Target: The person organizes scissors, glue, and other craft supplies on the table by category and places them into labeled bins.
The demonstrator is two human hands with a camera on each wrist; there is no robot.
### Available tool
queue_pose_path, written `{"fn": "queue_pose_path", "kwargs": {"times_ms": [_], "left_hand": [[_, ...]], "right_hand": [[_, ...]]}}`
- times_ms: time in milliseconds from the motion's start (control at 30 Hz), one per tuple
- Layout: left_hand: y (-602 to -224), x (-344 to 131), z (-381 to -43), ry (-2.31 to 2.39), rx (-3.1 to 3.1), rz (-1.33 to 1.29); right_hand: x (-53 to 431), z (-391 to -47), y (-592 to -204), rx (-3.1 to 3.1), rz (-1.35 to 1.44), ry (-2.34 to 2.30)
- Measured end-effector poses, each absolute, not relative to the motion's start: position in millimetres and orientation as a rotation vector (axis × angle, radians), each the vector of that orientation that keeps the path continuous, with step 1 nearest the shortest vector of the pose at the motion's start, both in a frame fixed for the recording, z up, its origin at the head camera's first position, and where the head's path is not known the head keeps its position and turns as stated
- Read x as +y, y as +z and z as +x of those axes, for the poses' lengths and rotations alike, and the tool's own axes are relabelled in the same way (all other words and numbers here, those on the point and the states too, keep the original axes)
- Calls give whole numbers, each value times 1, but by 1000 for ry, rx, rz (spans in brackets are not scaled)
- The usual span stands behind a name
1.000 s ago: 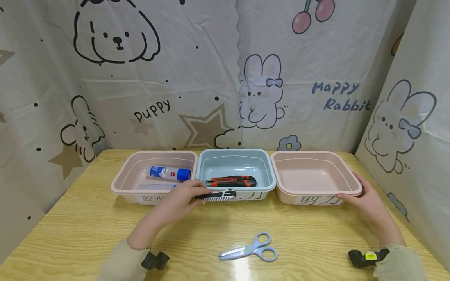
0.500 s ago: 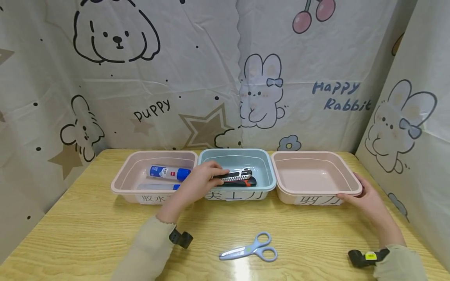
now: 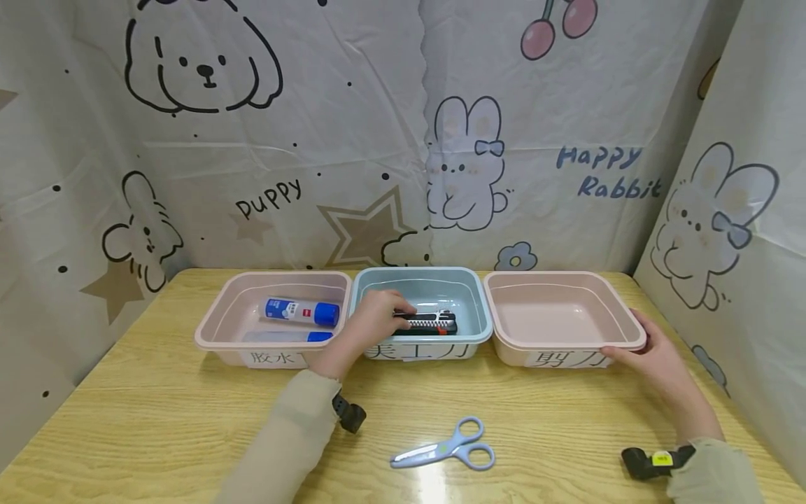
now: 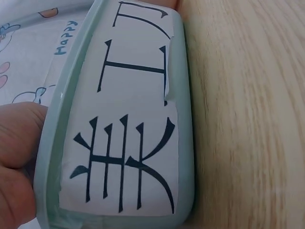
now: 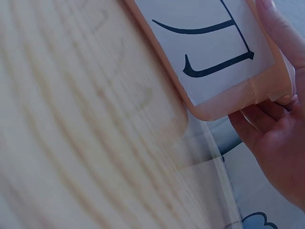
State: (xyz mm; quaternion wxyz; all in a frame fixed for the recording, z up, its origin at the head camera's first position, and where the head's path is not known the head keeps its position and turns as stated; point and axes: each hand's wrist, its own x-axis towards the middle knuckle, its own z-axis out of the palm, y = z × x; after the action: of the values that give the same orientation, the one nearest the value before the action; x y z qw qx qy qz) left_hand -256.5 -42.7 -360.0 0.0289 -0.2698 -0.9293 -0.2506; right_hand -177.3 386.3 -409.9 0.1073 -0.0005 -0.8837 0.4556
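In the head view my left hand (image 3: 376, 318) reaches over the front rim of the blue bin (image 3: 483, 308). Its thumb and fingers hold a black and silver utility knife (image 3: 434, 321), low inside the bin. An orange and black utility knife (image 3: 443, 332) lies under it, mostly covered. The left wrist view shows part of the left hand (image 4: 19, 162) at the bin's rim; the knife is hidden there. My right hand (image 3: 655, 357) grips the right end of a pink bin (image 3: 567, 311), thumb at the front rim. In the right wrist view its fingers (image 5: 267, 117) pass behind the bin's corner.
A second pink bin (image 3: 210, 325) on the left holds a glue stick (image 3: 301, 312) and a clear tube with a blue cap (image 3: 320, 337). Blue scissors (image 3: 453, 446) lie on the wooden table (image 3: 157, 420) in front. A printed curtain (image 3: 352, 126) hangs behind the bins.
My left hand has moved right and into the blue bin, lowering the black and silver utility knife onto the orange one. The right hand stays on its bin.
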Motion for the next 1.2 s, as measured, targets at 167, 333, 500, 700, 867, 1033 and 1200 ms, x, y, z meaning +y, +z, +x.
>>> {"fn": "queue_pose_path", "kwargs": {"times_ms": [167, 333, 500, 700, 867, 1033, 1200], "left_hand": [[-361, -40, -259, -783, -2891, -803], [-360, -39, -259, -758, -2916, -801], [-360, -39, -259, -766, -2911, -797], [-360, -39, -255, -797, -2871, -797], [-358, -42, -243, -839, -2829, -858], [-356, -47, -229, -900, -2757, -943], [-357, -53, -215, -952, -2646, -1051]], "right_hand": [[386, -178, -410, -2600, -4, 1351], [386, -178, -409, -2614, -18, 1339], [387, -178, -409, -2624, -36, 1322], [387, -178, -409, -2636, -46, 1320], [387, -178, -409, -2632, -51, 1322], [387, -179, -410, -2615, -29, 1324], [387, -179, -410, -2599, -4, 1339]]}}
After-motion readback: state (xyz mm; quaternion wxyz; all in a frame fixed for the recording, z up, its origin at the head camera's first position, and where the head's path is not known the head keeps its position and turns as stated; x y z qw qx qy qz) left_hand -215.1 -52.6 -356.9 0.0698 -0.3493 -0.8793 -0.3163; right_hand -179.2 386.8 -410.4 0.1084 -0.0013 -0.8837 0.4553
